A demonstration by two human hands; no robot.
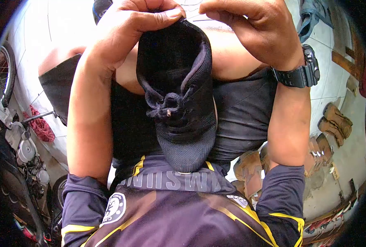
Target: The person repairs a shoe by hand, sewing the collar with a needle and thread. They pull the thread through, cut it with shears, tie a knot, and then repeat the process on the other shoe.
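A black mesh lace-up shoe rests on my lap, toe toward my body and heel up and away. Its laces are bunched in a knot at the middle. My left hand grips the heel collar, thumb pressed along the top edge. My right hand, with a black wristwatch on its wrist, hovers just right of the heel. Its fingertips are pinched together, and I cannot make out anything between them. My bare knees and dark shorts lie under the shoe.
A motorcycle with a red rag stands at the left. Brown boots and several other shoes lie on the tiled floor at the right. Wooden pieces lean at the far right.
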